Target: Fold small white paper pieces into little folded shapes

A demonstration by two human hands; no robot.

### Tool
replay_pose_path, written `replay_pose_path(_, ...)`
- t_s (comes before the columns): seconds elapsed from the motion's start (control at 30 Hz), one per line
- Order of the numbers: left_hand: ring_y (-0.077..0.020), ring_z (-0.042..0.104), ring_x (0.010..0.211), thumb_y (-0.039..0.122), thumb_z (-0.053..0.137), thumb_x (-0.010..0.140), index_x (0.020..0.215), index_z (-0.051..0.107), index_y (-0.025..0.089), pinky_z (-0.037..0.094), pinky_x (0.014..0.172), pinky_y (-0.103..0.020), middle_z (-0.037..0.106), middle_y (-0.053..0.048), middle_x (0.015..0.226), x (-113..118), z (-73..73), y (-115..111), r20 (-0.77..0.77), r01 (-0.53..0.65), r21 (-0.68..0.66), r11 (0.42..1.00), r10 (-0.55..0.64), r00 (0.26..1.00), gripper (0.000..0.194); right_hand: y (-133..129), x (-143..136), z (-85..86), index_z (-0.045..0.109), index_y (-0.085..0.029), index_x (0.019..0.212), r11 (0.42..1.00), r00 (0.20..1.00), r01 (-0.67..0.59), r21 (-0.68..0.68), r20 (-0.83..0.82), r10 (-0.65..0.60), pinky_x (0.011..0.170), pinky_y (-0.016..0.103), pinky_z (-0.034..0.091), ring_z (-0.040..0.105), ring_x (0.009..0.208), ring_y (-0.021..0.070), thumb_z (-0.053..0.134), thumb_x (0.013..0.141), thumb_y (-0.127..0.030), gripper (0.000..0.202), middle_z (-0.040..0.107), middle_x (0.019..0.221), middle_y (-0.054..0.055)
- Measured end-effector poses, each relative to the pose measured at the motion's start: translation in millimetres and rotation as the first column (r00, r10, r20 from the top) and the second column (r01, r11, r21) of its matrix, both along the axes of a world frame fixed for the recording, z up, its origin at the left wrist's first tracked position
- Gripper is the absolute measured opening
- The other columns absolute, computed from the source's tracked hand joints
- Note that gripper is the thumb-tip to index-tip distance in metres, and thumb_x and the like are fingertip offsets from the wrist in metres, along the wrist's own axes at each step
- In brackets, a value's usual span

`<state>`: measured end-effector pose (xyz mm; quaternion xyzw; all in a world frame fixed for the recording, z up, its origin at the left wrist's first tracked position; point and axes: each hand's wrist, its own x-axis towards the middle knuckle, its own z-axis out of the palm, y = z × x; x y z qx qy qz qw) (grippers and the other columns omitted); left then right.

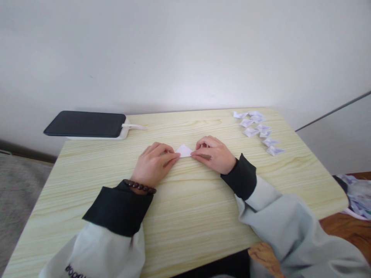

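A small white folded paper (184, 150), roughly triangular with its peak toward the wall, is held just over or on the pale wood-grain table (185, 216). My left hand (155, 162), with a dark bead bracelet at the wrist, pinches its left corner between thumb and fingers. The right corner is pinched by my right hand (215, 155), its other fingers curled. Whether the paper touches the tabletop I cannot tell.
Several small folded white paper pieces (257, 129) lie at the table's back right. A black flat device on a white base (87, 124), with a white strap or cable, sits at the back left. The white wall (185, 58) stands behind the table.
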<state>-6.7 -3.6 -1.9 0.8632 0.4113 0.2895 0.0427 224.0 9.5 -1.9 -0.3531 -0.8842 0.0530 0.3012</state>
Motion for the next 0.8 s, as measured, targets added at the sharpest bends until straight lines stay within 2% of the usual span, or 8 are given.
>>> replay_pose_path(0.13, -0.0168, 0.055, 0.080, 0.032, 0.052, 0.087, 0.086, 0.072, 0.024, 0.046, 0.072, -0.031, 0.066, -0.005, 0.083, 0.9, 1.3, -0.2, -0.007, -0.012, -0.040, 0.999, 0.011, 1.000, 0.023, -0.1, 1.1, -2.6, 0.072, -0.020, 0.080, 0.993, 0.998, 0.010, -0.118, -0.068, -0.018, 0.071, 0.029, 0.045, 0.054, 0.077, 0.0142, 0.059, 0.083, -0.030, 0.016, 0.060, 0.082, 0.005)
replay_pose_path(0.3, -0.0186, 0.054, 0.081, 0.031, 0.050, 0.088, 0.087, 0.070, 0.018, 0.047, 0.075, -0.032, 0.065, -0.006, 0.080, 2.4, 2.7, 0.3, 0.044, -0.036, -0.105, 0.994, 0.041, 0.998, 0.024, -1.7, -2.9, -1.1, 0.070, -0.017, 0.080, 0.967, 0.988, 0.062, -0.247, -0.123, -0.094, 0.067, 0.026, 0.044, 0.055, 0.072, 0.0130, 0.057, 0.085, -0.030, 0.019, 0.061, 0.077, 0.004)
replay_pose_path(0.47, -0.0197, 0.054, 0.084, 0.029, 0.048, 0.088, 0.095, 0.068, 0.018, 0.047, 0.078, -0.035, 0.065, -0.006, 0.083, 3.2, 2.3, 0.6, 0.039, -0.035, -0.130, 0.991, 0.041, 0.998, 0.024, -1.0, -5.0, -1.9, 0.070, -0.018, 0.086, 0.963, 0.992, 0.080, -0.257, -0.078, -0.103, 0.065, 0.026, 0.041, 0.051, 0.066, 0.0123, 0.054, 0.087, -0.032, 0.022, 0.061, 0.071, 0.003)
replay_pose_path(0.63, -0.0192, 0.053, 0.082, 0.027, 0.051, 0.086, 0.091, 0.070, 0.018, 0.047, 0.077, -0.033, 0.065, -0.006, 0.080, 5.3, 3.1, 0.2, 0.072, -0.044, -0.119, 0.992, 0.053, 0.996, 0.022, 0.2, -4.0, -4.3, 0.070, -0.019, 0.097, 0.968, 0.996, 0.074, -0.241, -0.038, -0.086, 0.068, 0.027, 0.040, 0.053, 0.072, 0.0136, 0.052, 0.088, -0.028, 0.022, 0.062, 0.077, 0.004)
replay_pose_path(0.8, -0.0222, 0.050, 0.086, 0.027, 0.055, 0.083, 0.087, 0.072, 0.019, 0.047, 0.078, -0.036, 0.067, -0.006, 0.075, 7.6, 4.0, -0.9, 0.067, -0.112, -0.106, 0.988, 0.120, 0.991, 0.020, -0.4, -5.3, -2.8, 0.070, -0.019, 0.095, 0.963, 0.995, 0.067, -0.260, -0.049, -0.083, 0.065, 0.026, 0.040, 0.053, 0.069, 0.0126, 0.052, 0.088, -0.025, 0.020, 0.060, 0.075, 0.003)
